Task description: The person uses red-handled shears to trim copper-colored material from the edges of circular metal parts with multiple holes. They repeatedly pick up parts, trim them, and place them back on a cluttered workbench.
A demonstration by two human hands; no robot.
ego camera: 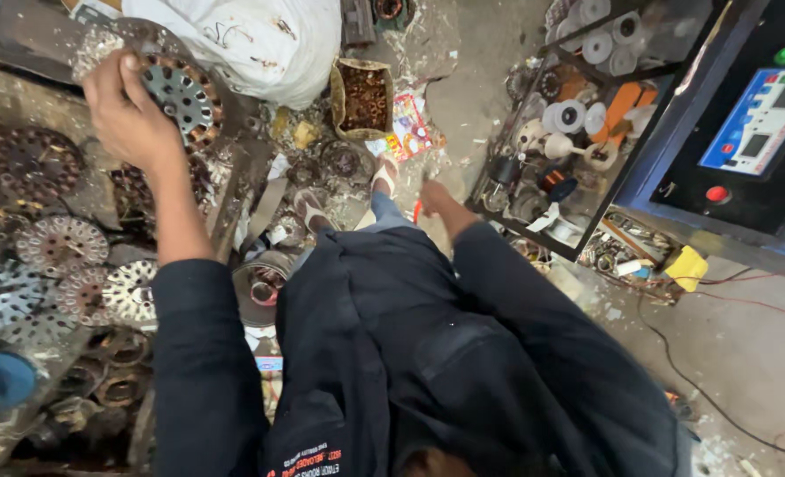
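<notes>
Fingers (128, 75) of the left hand (128, 119) clamp a stator (181, 97); a slip could drop it onto discs (61, 243) below. Right hand (432, 196) hangs low, grip unclear.

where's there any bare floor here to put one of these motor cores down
The barest patch is the grey floor at lower right, crossed only by thin wires, below the control box. A smaller strip lies between the white sack and the wire rack. Around the left hand and its round stator, discs crowd the floor.
</notes>
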